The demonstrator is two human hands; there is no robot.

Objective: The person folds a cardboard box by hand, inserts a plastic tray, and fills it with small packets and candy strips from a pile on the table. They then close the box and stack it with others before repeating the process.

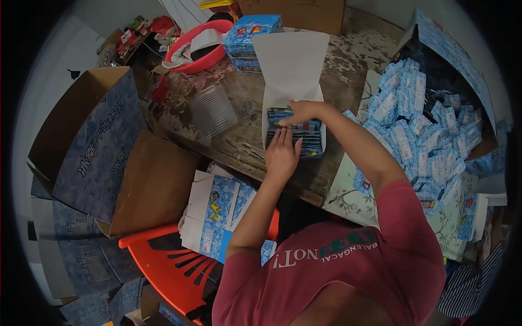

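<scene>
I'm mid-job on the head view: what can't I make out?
All in the head view:
Packets beneath the left hand and right hand: partly covered by those hands.
Floor of the open box: hidden by the packets.
Fine print on the piled packets: too small to read.
Back of the large box at right: blocked by the pile and in shadow.
Cardboard box at the top: cut off by the upper edge.

Left hand and right hand touch flat blue packets inside an open white cardboard box.
</scene>
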